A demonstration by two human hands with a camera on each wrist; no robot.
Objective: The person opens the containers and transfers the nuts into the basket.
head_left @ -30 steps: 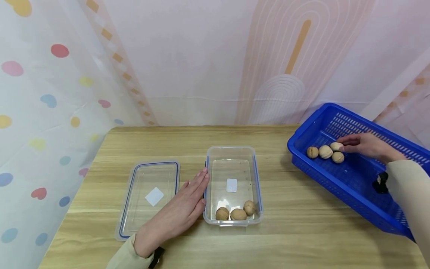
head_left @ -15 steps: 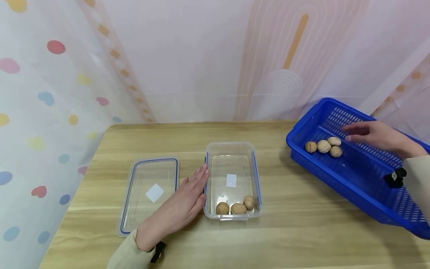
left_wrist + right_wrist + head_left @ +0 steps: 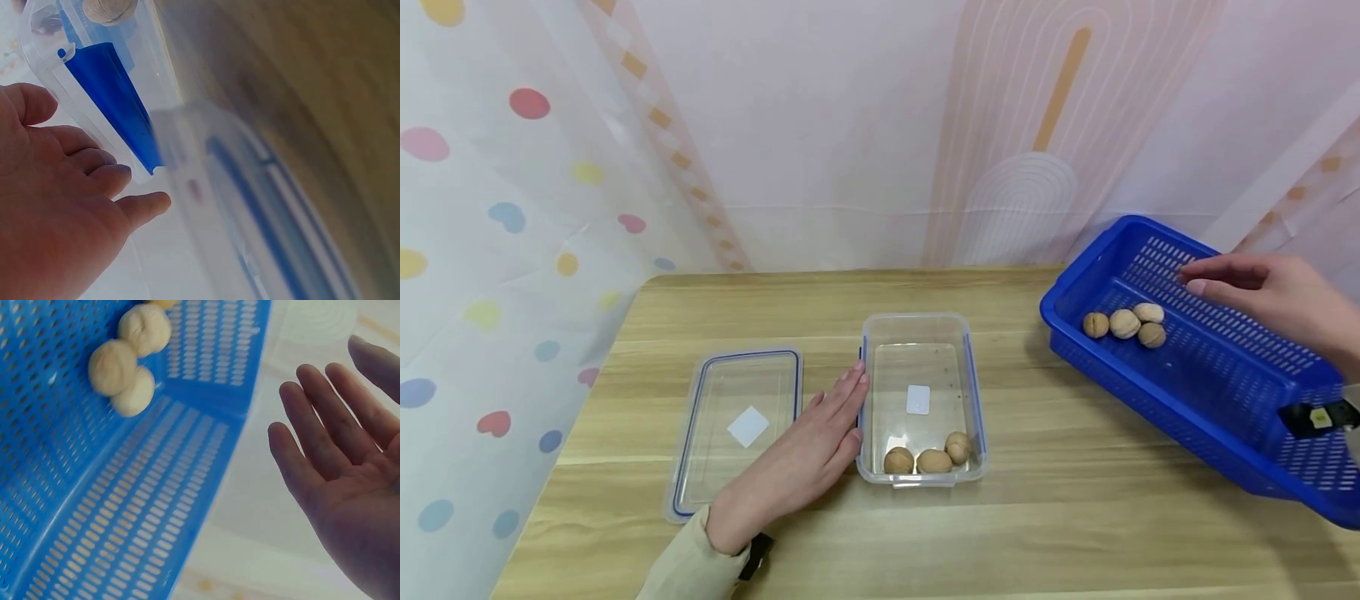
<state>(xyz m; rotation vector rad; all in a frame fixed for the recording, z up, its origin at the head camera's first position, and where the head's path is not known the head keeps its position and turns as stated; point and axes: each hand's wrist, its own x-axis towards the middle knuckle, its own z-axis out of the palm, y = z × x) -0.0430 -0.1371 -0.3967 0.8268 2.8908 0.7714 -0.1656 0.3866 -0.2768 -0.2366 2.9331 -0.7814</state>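
My left hand (image 3: pixel 805 446) lies with straight fingers along the left side of a clear plastic food container (image 3: pixel 880 367); its fingertips touch the rim. Three walnuts (image 3: pixel 934 462) sit at the near end inside that container. Over the far side of a blue plastic basket (image 3: pixel 1150 400), my right hand (image 3: pixel 1277 292) hovers with nothing in it, and the right wrist view has its fingers loosely extended. Several walnuts (image 3: pixel 1124 323) are clustered in the left end of the basket, one of them paler. In the left wrist view, a blue locking flap (image 3: pixel 115 100) hangs beside the left hand's fingers.
The container's lid (image 3: pixel 745 375), clear with a blue seal, lies flat on the wooden table (image 3: pixel 1037 525) at the left, partly under the left forearm. A patterned cloth (image 3: pixel 820 142) hangs behind the table's far edge. The basket stands angled at the right.
My right hand has come off the pale walnut and moved up and to the right, leaving it in the basket. The left hand stays at the container.
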